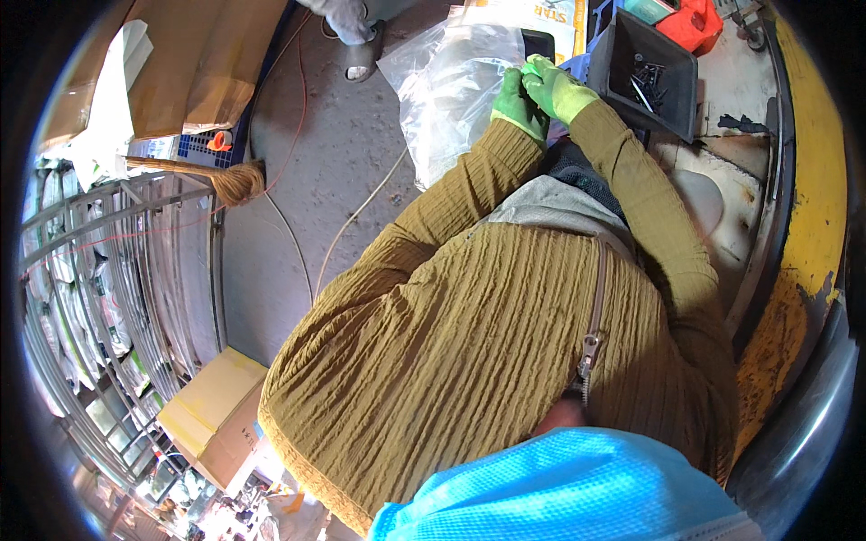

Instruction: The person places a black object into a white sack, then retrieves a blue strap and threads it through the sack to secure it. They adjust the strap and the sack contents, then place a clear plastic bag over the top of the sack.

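Both hands wear light green gloves and meet at the top of the view. My left hand (520, 104) is closed, its fingers against those of my right hand (557, 90), which is closed in a pinch too. Whatever they hold is too small or too hidden to make out. Just beyond the fingers lies a flat black object (538, 44). A large clear plastic bag (442, 95) spreads out to the left of my hands. To the right of my right hand stands a tilted black plastic bin (683, 101) with several dark, thin screw-like pieces (651, 81) in it.
A red plastic bag (693, 25) sits behind the bin. Yellow painted metal (807, 225) runs along the right side. On the left are a straw broom (236, 184), a metal rack (117, 243) and a cardboard box (212, 406). Cables (361, 206) cross the floor; another person's foot (363, 59) shows beyond.
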Motion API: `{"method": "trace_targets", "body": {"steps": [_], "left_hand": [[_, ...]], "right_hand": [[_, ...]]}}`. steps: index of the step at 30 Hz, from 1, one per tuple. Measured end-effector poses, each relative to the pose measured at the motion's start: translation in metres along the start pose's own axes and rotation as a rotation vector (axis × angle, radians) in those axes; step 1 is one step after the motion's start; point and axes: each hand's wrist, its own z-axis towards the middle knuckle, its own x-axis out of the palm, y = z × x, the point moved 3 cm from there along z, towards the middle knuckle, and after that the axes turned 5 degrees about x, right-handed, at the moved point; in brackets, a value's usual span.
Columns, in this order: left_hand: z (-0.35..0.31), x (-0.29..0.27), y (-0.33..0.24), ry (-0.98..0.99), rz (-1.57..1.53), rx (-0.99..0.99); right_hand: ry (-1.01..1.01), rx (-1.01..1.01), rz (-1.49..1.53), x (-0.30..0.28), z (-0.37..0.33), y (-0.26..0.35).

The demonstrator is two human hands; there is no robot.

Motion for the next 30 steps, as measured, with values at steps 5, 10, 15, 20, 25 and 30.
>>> {"method": "trace_targets", "body": {"steps": [5, 10, 15, 20, 25, 30], "left_hand": [[-0.003, 0.005, -0.002, -0.096, -0.329, -0.17], [0.004, 0.002, -0.005, -0.217, -0.396, -0.195], [-0.008, 0.006, -0.01, -0.045, -0.087, -0.023], [-0.041, 0.018, -0.025, -0.025, 0.235, -0.014], [-0.055, 0.012, -0.034, -0.228, -0.197, -0.415], [-0.049, -0.01, -0.027, -0.297, -1.028, -0.635]], "right_hand": [[0.085, 0.071, 0.101, -0.003, -0.002, 0.003], [0.065, 0.06, 0.08, -0.012, -0.014, 0.0], [0.045, -0.01, 0.252, -0.001, -0.007, -0.006], [0.042, -0.013, 0.304, -0.002, -0.02, -0.004], [0.372, 0.35, 0.408, 0.01, -0.033, 0.009], [0.33, 0.559, 0.692, 0.025, -0.022, 0.016]]}}
